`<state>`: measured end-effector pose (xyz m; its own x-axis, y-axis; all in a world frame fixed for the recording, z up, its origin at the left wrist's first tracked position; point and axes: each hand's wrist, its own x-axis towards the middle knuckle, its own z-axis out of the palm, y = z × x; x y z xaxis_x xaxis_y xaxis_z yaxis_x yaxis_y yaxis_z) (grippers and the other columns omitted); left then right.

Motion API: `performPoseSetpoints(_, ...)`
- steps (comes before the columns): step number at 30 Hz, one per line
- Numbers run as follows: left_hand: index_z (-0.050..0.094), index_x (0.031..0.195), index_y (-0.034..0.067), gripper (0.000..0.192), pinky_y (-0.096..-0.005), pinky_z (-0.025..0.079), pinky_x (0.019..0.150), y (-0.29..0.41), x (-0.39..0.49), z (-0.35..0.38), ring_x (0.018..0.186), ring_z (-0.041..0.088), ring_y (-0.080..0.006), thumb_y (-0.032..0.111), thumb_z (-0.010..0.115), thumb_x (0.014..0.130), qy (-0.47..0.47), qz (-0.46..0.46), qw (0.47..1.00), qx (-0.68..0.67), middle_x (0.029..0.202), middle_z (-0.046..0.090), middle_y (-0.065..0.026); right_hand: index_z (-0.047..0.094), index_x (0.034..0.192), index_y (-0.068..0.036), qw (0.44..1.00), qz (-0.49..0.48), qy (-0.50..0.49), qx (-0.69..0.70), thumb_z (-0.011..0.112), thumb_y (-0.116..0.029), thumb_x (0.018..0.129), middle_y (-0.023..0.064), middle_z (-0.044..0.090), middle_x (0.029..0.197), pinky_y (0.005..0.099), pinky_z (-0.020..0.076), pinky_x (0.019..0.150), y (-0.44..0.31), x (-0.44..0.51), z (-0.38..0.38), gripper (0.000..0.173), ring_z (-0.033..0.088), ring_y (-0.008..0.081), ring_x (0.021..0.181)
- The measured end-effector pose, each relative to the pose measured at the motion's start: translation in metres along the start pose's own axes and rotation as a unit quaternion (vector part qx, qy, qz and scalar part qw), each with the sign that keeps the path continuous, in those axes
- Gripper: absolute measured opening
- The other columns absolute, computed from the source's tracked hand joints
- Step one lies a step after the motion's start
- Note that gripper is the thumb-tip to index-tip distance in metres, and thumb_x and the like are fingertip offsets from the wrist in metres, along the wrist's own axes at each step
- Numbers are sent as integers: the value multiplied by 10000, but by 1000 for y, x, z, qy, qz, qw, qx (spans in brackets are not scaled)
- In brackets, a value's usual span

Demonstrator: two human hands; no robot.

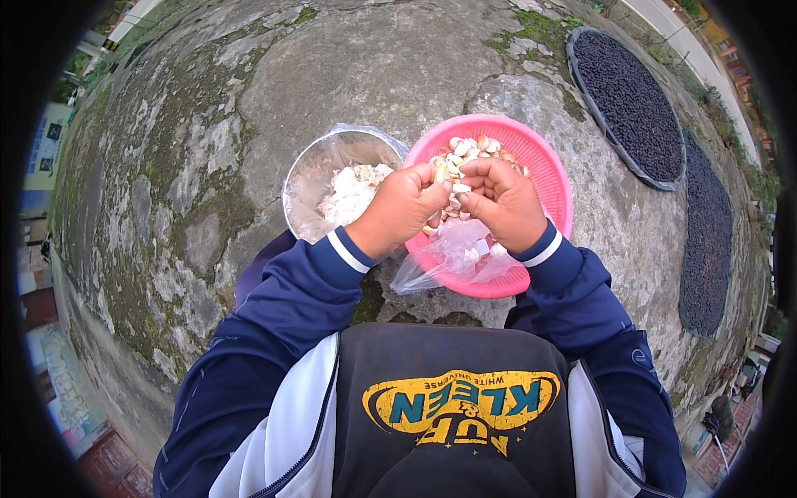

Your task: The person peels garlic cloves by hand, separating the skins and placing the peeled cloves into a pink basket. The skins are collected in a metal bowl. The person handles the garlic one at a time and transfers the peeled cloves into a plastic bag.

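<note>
My left hand [401,208] pinches a pale yellowish garlic clove [441,172] between thumb and fingers. Close beside it, my right hand [505,202] holds a small whitish piece of garlic [461,188] at its fingertips. Both hands are above a pink plastic basket [556,187], which contains many garlic cloves [471,147]. A clear plastic bag [445,252] with some garlic bulbs lies over the basket's near edge. Left of the basket stands a round container [305,159] lined with clear plastic, holding a pile of white papery skins [348,193], partly hidden by my left hand.
The containers rest on a cracked, mossy concrete surface [348,68]. At the upper right lies a round tray [576,62] of small dark berries or beans. Beside it, a longer spread [707,243] of similar dark pieces lies on a sheet.
</note>
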<state>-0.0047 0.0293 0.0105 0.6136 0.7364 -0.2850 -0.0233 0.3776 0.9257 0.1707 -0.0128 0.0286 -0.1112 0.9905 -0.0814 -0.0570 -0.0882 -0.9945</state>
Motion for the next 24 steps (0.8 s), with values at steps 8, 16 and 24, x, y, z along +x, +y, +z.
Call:
performPoseSetpoints(8, 570, 936, 8, 153, -202, 450, 562, -4, 1, 0, 642, 529, -47, 151, 520, 918, 19, -5, 998, 66, 788, 587, -9, 588, 999, 21, 998, 33, -26, -53, 590, 29, 823, 45, 632, 860, 211, 485, 621, 4, 0, -2, 176, 591, 72, 732)
performPoseSetpoints(16, 569, 940, 4, 151, -201, 460, 579, -3, 1, 1, 650, 533, -43, 144, 514, 922, 13, -4, 998, 63, 800, 588, -6, 597, 957, 11, 999, 34, -7, -29, 593, -8, 843, 33, 618, 779, 214, 481, 594, 3, -1, -1, 116, 576, 72, 670)
performPoseSetpoints(24, 566, 909, 20, 118, -207, 449, 541, -3, 1, 4, 612, 526, -56, 134, 541, 892, 19, 5, 1000, -18, 773, 581, -18, 586, 902, 14, 998, 31, 3, -57, 556, -10, 867, 37, 614, 752, 224, 484, 570, 2, -1, 0, 52, 582, 86, 637)
